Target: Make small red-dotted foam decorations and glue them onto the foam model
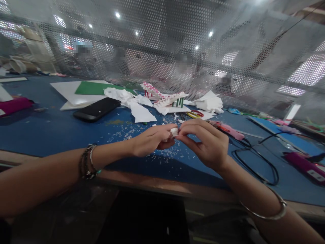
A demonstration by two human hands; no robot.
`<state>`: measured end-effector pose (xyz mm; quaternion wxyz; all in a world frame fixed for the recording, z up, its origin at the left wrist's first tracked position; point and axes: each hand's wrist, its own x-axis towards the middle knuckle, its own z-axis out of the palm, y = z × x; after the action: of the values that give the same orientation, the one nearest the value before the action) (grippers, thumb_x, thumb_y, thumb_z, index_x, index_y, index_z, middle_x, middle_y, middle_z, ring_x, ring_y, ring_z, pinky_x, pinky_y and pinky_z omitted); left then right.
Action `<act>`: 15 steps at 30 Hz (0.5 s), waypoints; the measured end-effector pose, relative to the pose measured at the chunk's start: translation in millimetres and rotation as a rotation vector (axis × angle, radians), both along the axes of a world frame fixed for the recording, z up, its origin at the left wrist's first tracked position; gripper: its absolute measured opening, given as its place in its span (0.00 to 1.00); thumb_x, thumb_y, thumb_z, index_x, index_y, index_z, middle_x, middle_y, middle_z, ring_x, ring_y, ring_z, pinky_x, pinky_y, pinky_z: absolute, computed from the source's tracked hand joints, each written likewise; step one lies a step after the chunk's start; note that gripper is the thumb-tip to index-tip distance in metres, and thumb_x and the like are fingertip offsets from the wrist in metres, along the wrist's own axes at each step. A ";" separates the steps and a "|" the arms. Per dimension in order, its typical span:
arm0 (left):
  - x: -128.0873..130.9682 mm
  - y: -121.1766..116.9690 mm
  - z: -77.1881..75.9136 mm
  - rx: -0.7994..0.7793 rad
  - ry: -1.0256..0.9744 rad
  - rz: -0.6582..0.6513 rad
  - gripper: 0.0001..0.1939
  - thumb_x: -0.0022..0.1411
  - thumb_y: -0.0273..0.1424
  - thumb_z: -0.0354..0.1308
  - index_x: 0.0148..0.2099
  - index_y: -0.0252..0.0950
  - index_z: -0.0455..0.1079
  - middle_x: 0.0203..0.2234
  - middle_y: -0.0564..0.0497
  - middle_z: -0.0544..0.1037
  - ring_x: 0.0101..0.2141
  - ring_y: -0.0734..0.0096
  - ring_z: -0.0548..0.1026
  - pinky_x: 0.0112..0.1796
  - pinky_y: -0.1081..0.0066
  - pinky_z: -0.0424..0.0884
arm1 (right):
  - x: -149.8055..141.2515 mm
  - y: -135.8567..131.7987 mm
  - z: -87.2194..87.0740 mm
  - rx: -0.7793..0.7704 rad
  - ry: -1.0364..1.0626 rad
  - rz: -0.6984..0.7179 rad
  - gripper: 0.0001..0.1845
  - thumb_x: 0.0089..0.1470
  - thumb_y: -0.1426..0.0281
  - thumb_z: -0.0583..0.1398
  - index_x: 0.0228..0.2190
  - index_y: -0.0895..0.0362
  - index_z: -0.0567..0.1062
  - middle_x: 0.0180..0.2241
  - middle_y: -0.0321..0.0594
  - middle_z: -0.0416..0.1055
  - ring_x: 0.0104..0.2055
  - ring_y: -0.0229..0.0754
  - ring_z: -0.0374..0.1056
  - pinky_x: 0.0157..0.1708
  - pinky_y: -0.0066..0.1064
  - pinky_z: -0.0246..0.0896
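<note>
Above the near part of the blue table, my left hand [152, 139] pinches a small crumpled white piece [174, 131] that looks like paper. Thumb and fingertips of my right hand [204, 139] close on the right side of the same piece. My fingers cover much of it, so its full shape is hidden. Beyond my hands stands a small model [165, 98] with pink-dotted white slopes on red and green posts. Scissors with red and yellow handles [195, 114] lie behind my right hand. White scraps [167, 152] are scattered under both hands.
A black phone [98, 109] lies left, by white and green sheets [91, 88]. Crumpled white paper [122, 95] and a white stack [209, 101] are farther back. At right are a pink tool [232, 131], a black cable [271, 166] and a purple power strip [302, 162]. Perforated metal [162, 40] borders the table.
</note>
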<state>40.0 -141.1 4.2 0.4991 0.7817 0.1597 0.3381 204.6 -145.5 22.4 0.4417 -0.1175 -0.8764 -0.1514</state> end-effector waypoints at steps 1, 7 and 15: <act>-0.2 0.3 -0.6 -0.009 -0.010 -0.016 0.06 0.56 0.25 0.35 0.29 0.36 0.50 0.16 0.60 0.47 0.16 0.79 0.45 0.16 0.76 0.44 | -0.5 -0.4 0.0 -0.011 0.004 -0.002 0.02 0.48 0.76 0.57 0.26 0.59 0.68 0.26 0.40 0.68 0.31 0.35 0.65 0.33 0.28 0.63; -1.0 -3.9 0.9 0.000 -0.034 0.009 0.07 0.56 0.26 0.35 0.27 0.37 0.49 0.16 0.59 0.49 0.16 0.79 0.45 0.15 0.76 0.44 | -5.5 -3.9 2.4 -0.202 0.053 0.011 0.04 0.47 0.76 0.57 0.24 0.57 0.66 0.25 0.36 0.65 0.28 0.34 0.63 0.29 0.27 0.61; 0.3 -4.1 1.7 -0.058 -0.086 -0.054 0.06 0.54 0.26 0.37 0.25 0.38 0.47 0.15 0.60 0.47 0.16 0.79 0.44 0.16 0.75 0.43 | -8.2 -3.0 -2.8 -0.455 0.160 0.163 0.05 0.47 0.77 0.57 0.24 0.57 0.65 0.27 0.35 0.62 0.31 0.34 0.60 0.30 0.29 0.58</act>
<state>40.3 -145.2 5.9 0.5368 0.7558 0.1269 0.3529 196.4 -148.5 19.6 0.4827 -0.1544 -0.8567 0.0957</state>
